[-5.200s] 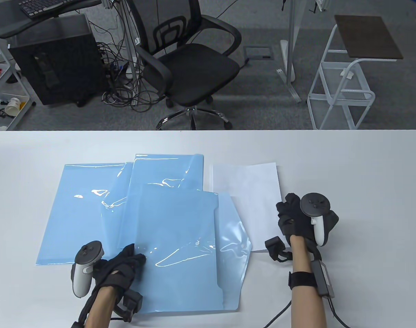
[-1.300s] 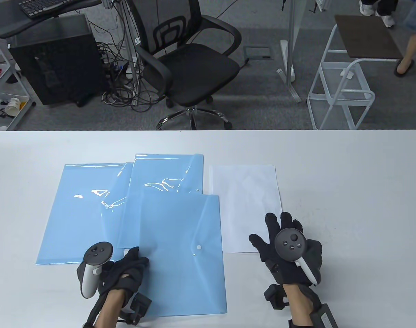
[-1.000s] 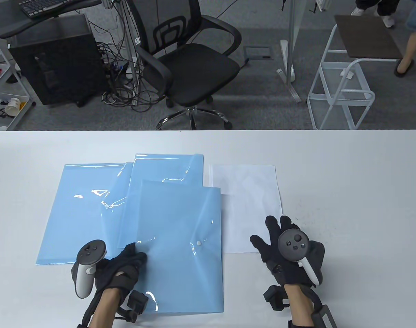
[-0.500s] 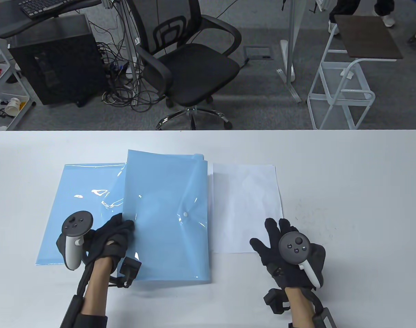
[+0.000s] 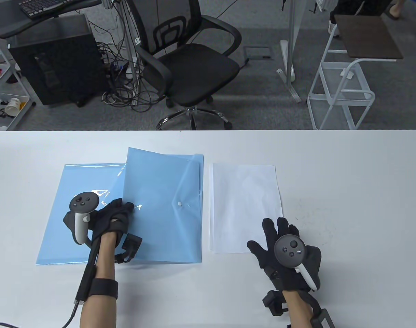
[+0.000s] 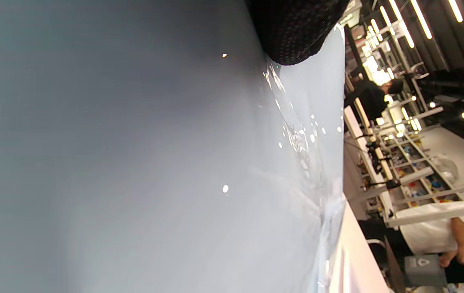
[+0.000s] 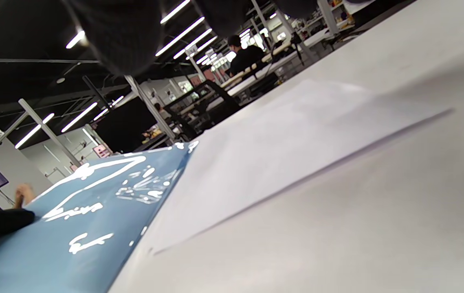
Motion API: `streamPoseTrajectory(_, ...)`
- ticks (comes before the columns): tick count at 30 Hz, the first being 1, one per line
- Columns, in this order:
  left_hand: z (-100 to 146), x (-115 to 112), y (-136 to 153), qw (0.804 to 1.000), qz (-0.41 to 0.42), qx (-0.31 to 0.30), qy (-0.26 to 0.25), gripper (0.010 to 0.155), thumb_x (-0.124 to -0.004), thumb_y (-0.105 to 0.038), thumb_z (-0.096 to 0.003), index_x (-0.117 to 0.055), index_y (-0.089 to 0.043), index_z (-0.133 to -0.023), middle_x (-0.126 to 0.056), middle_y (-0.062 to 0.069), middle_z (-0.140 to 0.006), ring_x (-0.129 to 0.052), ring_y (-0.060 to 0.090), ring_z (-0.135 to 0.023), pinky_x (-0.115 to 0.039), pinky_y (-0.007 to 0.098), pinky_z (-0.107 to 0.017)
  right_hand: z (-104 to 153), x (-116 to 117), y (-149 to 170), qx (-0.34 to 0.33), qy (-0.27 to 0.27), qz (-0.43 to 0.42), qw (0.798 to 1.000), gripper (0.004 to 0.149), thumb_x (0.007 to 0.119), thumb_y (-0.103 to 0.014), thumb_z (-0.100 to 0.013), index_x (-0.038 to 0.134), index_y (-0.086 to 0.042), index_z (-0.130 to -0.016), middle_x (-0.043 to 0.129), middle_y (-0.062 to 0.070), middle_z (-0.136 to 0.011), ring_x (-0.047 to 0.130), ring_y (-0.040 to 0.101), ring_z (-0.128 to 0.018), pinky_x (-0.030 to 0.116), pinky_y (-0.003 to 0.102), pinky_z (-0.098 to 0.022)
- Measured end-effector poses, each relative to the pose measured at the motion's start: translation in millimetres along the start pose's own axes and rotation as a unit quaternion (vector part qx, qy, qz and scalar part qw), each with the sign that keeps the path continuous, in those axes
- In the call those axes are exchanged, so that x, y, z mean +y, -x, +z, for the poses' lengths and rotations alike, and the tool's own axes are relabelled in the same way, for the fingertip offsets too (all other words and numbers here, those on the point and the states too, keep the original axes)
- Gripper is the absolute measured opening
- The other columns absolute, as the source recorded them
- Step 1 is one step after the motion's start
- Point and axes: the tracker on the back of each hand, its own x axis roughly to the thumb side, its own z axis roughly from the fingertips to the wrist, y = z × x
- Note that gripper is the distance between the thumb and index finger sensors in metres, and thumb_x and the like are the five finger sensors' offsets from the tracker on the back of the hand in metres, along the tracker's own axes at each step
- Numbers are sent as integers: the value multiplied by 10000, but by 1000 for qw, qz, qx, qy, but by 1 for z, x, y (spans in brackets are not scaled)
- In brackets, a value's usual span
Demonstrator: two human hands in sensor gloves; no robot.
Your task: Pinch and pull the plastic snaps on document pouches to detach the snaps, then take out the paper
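Blue pouch (image 5: pixel 162 208) now slid onto pile, away from near table edge; left hand (image 5: pixel 114 215) grips it; right hand (image 5: pixel 279 244) released, flat. Emptied pouch stacked; next one due.

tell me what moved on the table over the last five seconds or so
The left hand, gripping the top pouch, closed its flap and slid it away onto the left stack. The right hand drew back off the paper and rests open. Paper and lower pouches stayed.
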Motion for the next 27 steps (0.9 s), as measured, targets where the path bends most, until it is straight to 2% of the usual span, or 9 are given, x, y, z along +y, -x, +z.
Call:
streamPoseTrajectory(4, -12, -2, -2, 1000, -3, 0, -7, 446, -752, -342, -596, -724, -121, -982, -937, -4, -770, -1043, 246, -502, -897, 414, -400, 1, 3, -2, -3, -6, 3, 1000, 816, 722, -612, -515, 433, -210, -1164, 320, 281, -1257, 334, 644, -1063, 394, 821, -670)
streamPoseTrajectory(13, -30, -9, -12, 1000, -5, -2, -28, 579, -759, -316, -592, -561, -63, -1074, -887, 28, -840, -1027, 260, -548, -889, 423, -422, 3, 6, -12, -19, -12, 8, 1000, 812, 722, -610, -516, 438, -207, -1162, 333, 288, -1253, 348, 646, -1060, 404, 818, -668)
streamPoseTrajectory(23, -28, 1, -3, 997, -23, 17, -74, 634, -769, -289, -587, -487, -50, -1102, -814, 97, -937, -992, 322, -647, -867, 466, -479, 2, 5, -11, -18, -16, 7, 1000, 812, 721, -609, -516, 440, -204, -1161, 337, 293, -1250, 355, 647, -1058, 408, 816, -668)
streamPoseTrajectory(27, -20, 12, -1, 996, -24, 9, -90, 650, -770, -307, -591, -468, -62, -1112, -748, 145, -1017, -932, 408, -773, -839, 507, -523, 4, 4, -11, -19, -13, 6, 1000, 812, 721, -609, -516, 441, -202, -1161, 338, 293, -1251, 356, 648, -1057, 408, 815, -668)
